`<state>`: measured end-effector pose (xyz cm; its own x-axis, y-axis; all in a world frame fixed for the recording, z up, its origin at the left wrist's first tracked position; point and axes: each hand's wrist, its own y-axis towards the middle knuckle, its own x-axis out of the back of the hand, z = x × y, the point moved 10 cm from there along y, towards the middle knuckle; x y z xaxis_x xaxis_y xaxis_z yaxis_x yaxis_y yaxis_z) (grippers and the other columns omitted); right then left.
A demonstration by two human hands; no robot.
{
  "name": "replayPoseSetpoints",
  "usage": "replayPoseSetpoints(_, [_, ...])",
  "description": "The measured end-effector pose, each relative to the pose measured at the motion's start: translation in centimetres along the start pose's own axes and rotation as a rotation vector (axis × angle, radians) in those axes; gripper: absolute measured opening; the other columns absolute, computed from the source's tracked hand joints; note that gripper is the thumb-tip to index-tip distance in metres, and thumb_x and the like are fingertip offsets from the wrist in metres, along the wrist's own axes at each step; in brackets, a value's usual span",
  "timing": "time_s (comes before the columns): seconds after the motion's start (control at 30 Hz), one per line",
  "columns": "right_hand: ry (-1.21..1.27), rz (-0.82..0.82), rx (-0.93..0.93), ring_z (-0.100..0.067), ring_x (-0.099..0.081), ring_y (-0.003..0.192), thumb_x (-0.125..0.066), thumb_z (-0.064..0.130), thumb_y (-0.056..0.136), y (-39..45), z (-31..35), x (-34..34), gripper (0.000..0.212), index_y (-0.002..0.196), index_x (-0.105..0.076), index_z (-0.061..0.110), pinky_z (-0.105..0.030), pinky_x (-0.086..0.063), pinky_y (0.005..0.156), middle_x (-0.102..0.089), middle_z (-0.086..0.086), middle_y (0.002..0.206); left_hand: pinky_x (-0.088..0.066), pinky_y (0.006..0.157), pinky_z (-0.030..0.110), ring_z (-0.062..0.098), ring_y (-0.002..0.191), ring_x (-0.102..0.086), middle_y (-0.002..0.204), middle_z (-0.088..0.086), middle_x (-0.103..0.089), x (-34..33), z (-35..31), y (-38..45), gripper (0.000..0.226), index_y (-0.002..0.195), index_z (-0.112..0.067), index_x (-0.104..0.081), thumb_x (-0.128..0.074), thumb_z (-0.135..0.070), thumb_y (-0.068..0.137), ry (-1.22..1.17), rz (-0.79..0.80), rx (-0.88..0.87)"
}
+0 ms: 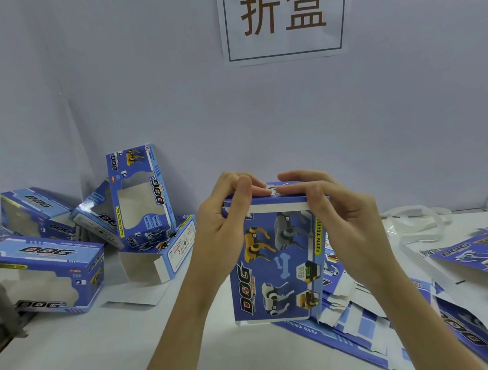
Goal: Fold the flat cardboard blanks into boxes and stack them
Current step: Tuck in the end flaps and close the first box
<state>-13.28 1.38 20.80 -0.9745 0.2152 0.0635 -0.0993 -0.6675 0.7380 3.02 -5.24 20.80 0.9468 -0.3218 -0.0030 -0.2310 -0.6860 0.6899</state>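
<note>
Box (275, 267) stands upright on end at centre of tabletop (191, 343), printed panel toward camera, top flap being closed. Thin printed card: judged light, stiff along the creases but easily dented or buckled mid-panel, glossy and a little slippery; best held at the top corners and along folded edges, pressing the flap near its crease, not on the open face. Left hand (228, 224) curled over the top left corner, thumb on the near face, fingers pressing down on the flap. Right hand (335, 207) curled over the top right corner, fingers laid along the flap, thumb on the near side. A white strip of flap shows under the top edge, so closure looks incomplete. At 3 to 5 o'clock of the box, blanks (458, 258) lie fanned flat, partly under it. At 9 to 10 o'clock, folded boxes (138, 193) sit in a loose heap, not squarely stacked. At 12 o'clock, sign (283, 16) on the wall. Hidden: box's far side, bottom closure, tuck tab. Pale loops at 2 o'clock unidentified.
</note>
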Motion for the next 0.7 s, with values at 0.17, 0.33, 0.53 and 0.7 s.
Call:
replayPoseSetpoints(0.17, [0.083, -0.122, -0.038, -0.030, -0.068, 0.122, -0.048, 0.033, 0.107, 0.0, -0.9, 1.7, 0.039, 0.121, -0.075, 0.009, -0.038, -0.066, 0.079, -0.071, -0.004, 0.130, -0.062, 0.089, 0.044, 0.019, 0.122, -0.068, 0.140, -0.010, -0.059, -0.6, -0.3, -0.5, 0.047, 0.135, -0.040, -0.050, -0.062, -0.062, 0.095, -0.113, 0.045, -0.053])
replayPoseSetpoints(0.33, [0.167, -0.269, -0.107, -0.031, -0.075, 0.108, -0.056, 0.060, 0.098, -0.3, -1.2, 3.1, 0.055, 0.123, -0.075, 0.016, -0.043, -0.066, 0.078, -0.076, -0.009, 0.119, -0.063, 0.085, 0.035, 0.028, 0.122, -0.068, 0.142, -0.011, -0.059, -2.2, -0.2, -1.1, 0.070, 0.154, -0.043, -0.033, -0.072, -0.034, 0.096, -0.083, 0.181, -0.127])
replayPoseSetpoints(0.53, [0.209, -0.272, -0.281, -0.034, -0.067, 0.087, -0.059, 0.064, 0.094, -1.2, -2.5, 3.2, 0.049, 0.119, -0.079, 0.027, -0.027, -0.055, 0.062, -0.078, -0.003, 0.113, -0.062, 0.088, 0.033, 0.027, 0.127, -0.064, 0.150, -0.016, -0.052, -2.3, 0.4, -2.0, 0.085, 0.160, -0.041, -0.022, -0.076, -0.029, 0.095, 0.027, 0.222, -0.190])
replayPoseSetpoints(0.7, [0.212, -0.214, -0.265, -0.040, -0.074, 0.105, -0.071, 0.064, 0.087, -1.7, -2.6, 1.9, 0.050, 0.120, -0.078, 0.027, -0.057, -0.065, 0.079, -0.070, -0.029, 0.110, -0.060, 0.091, 0.029, 0.016, 0.124, -0.066, 0.146, -0.022, -0.051, -1.7, 0.7, -2.1, 0.068, 0.161, -0.050, -0.018, -0.056, -0.048, 0.105, -0.035, 0.180, -0.159])
